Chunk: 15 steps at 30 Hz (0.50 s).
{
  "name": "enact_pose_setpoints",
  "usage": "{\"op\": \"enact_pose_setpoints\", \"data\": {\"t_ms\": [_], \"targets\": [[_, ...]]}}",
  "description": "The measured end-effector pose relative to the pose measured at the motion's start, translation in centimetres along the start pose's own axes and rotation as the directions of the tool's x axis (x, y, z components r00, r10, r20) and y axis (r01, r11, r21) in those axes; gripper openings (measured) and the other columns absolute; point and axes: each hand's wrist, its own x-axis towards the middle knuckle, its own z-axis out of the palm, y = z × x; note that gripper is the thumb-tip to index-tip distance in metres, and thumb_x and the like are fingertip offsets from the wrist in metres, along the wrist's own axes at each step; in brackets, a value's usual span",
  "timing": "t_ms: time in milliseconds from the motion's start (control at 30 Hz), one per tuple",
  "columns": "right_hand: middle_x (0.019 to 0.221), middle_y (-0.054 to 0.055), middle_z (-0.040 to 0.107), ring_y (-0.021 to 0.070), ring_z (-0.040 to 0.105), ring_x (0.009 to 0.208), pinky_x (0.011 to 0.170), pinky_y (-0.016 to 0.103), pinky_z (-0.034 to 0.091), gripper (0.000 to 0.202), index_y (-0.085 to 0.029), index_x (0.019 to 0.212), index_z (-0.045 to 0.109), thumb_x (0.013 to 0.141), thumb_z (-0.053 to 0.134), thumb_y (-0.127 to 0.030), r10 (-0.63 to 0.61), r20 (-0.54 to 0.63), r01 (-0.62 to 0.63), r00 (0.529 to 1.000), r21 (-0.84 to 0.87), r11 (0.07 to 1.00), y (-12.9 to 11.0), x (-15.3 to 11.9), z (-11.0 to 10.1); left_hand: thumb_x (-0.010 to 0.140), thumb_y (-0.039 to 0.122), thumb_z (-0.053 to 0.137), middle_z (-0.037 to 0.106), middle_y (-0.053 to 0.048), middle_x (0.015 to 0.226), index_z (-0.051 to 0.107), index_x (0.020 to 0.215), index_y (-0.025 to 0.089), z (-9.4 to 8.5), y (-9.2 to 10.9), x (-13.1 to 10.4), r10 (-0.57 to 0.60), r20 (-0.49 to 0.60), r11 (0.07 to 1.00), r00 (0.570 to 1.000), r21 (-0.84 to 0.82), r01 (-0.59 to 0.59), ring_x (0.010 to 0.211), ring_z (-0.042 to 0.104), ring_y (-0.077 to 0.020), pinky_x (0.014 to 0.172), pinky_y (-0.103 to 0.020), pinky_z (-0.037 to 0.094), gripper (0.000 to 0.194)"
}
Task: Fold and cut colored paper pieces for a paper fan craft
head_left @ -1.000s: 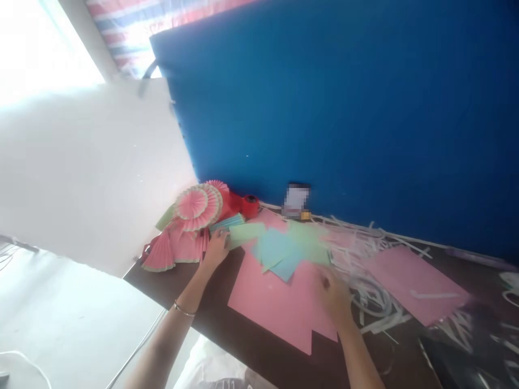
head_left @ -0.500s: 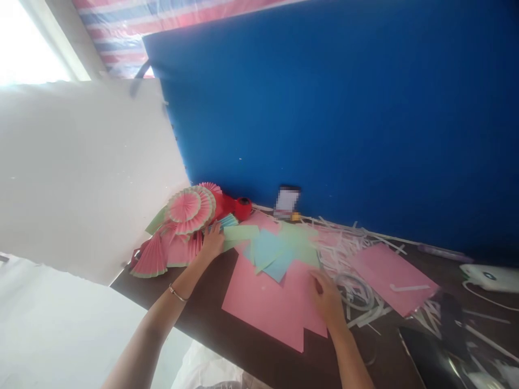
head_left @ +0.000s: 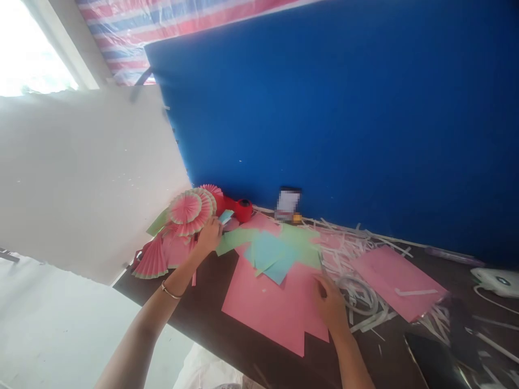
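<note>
My left hand [head_left: 211, 235] is closed at the table's left side, with a folded light blue paper [head_left: 226, 217] at its fingertips. Right beside it is a pile of pleated pink paper fans with green edges [head_left: 186, 208]. My right hand [head_left: 329, 298] rests over the right edge of a large pink paper sheet [head_left: 267, 310], fingers loosely bent with a gap at the thumb. Blue paper [head_left: 273, 251] and green paper [head_left: 300, 243] overlap on top of the pink sheets between the hands. A green paper piece [head_left: 235, 239] lies just right of my left hand.
A red object with a round dark opening [head_left: 244, 209] stands behind the papers. White paper strips [head_left: 344, 251], a clear tape roll [head_left: 359, 294] and another pink sheet [head_left: 401, 281] lie to the right. A black phone-like slab [head_left: 433, 362] sits near the front. A blue panel [head_left: 324, 108] bounds the back.
My left hand has shifted slightly left. The blue pleated paper near it looks narrower, and the green strip there has turned and lowered. The right hand has hardly moved.
</note>
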Motion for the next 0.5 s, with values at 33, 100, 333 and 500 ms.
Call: {"op": "enact_pose_setpoints", "data": {"t_ms": [33,100,333,500], "targets": [[0.091,0.008,0.065,0.0233,0.061,0.088,0.079,0.039,0.049,0.021,-0.021,0.091,0.059,0.081,0.040,-0.025,-0.001,0.002,0.001,1.000,0.003,1.000,-0.1,0.0,0.0,0.085,0.017,0.041,0.058,-0.014,0.097,0.056,0.084,0.015,-0.3,0.1,0.2,-0.015,-0.009,1.000,1.000,-0.016,0.014,0.102,0.053,-0.0259,0.089,-0.041,0.042,0.015],[0.090,0.008,0.065,0.0230,0.061,0.087,0.078,0.038,0.049,0.021,-0.020,0.090,0.059,0.081,0.040,-0.025,-0.004,0.009,0.004,1.000,0.007,1.000,-0.3,0.0,-0.1,0.086,0.020,0.040,0.058,-0.012,0.091,0.055,0.082,0.016,-0.9,0.4,0.4,-0.051,-0.030,0.997,0.998,-0.050,0.050,0.094,0.056,-0.0252,0.084,-0.040,0.043,0.016],[0.088,0.008,0.065,0.0223,0.061,0.084,0.076,0.038,0.049,0.019,-0.019,0.089,0.058,0.083,0.040,-0.024,-0.010,0.025,0.010,1.000,0.025,1.000,-1.1,0.3,-0.2,0.089,0.024,0.037,0.060,-0.005,0.083,0.050,0.090,0.018,-2.9,1.4,0.3,-0.238,-0.088,0.926,0.967,-0.322,0.198,0.075,0.058,-0.0196,0.068,-0.032,0.045,0.014],[0.089,0.009,0.065,0.0221,0.061,0.086,0.077,0.039,0.050,0.020,-0.019,0.090,0.057,0.083,0.039,-0.023,-0.017,0.040,0.017,0.999,0.023,1.000,-1.6,0.1,0.0,0.086,0.032,0.045,0.059,-0.004,0.080,0.051,0.089,0.018,-3.1,3.0,0.3,-0.376,-0.072,0.744,0.924,-0.618,0.255,0.078,0.057,-0.0186,0.073,-0.033,0.044,0.015]]}}
